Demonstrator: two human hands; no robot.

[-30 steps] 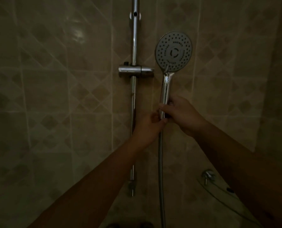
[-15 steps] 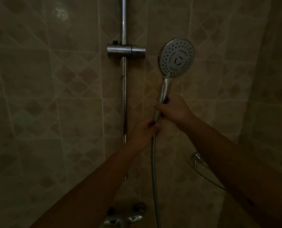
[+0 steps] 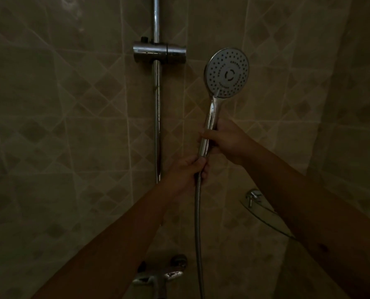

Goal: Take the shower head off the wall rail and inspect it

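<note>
A chrome hand shower with a round grey spray face is held upright in front of the tiled wall, its face turned towards me. My right hand grips its handle. Just below, my left hand pinches the top of the metal hose where it meets the handle. The hose hangs straight down out of view. The empty chrome holder sits on the vertical slide rail, up and to the left of the shower head.
A chrome mixer tap is at the bottom centre. A glass corner shelf with a chrome bracket juts from the wall at the right, partly hidden by my right forearm. Beige patterned tiles cover the walls.
The shower head has moved down and to the right, away from the holder. The view has tilted down, bringing the mixer tap into sight. Both hands keep their hold.
</note>
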